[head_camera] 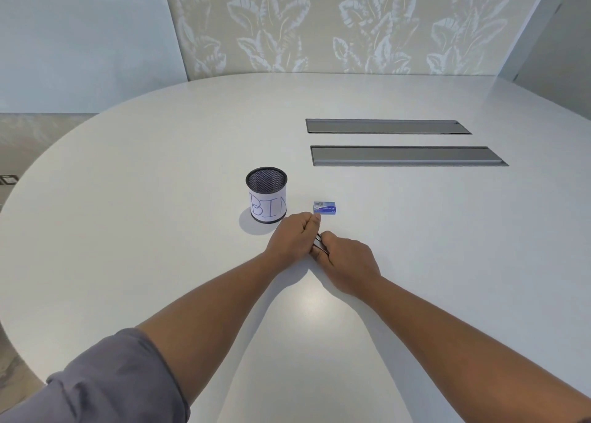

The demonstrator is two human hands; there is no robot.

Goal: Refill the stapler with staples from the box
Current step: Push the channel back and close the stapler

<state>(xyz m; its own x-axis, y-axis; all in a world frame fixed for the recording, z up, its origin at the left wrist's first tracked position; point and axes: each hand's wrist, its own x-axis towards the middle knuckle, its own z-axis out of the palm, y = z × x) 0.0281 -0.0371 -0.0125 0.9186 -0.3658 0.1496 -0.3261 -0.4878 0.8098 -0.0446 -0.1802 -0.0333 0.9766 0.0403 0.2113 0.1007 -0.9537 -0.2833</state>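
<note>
Stapler is mostly hidden between the two hands: only a thin dark body with a glint of metal shows in the gap. It sits low over the white table, near the middle, just in front of the box. Long axis runs diagonally, from near-right by the right palm to far-left toward the left fingertips; can't tell which end is the nose, or whether it's hinged open.

Box of staples: small, blue with a white top panel, lying flat on the table, long side left to right. It lies just beyond the left fingertips; touching or not, can't tell.

Left hand: fingers curled, thumb pressed to fingers at the far tip, wrapped over the far end of the stapler.
Right hand: fingers curled under, gripping the near end. Hands are together, knuckles nearly meeting.

Black mesh cup with a paper label reading "BIN" stands upright left of the box, apart from both hands. Two grey recessed panels sit farther back on the right.
</note>
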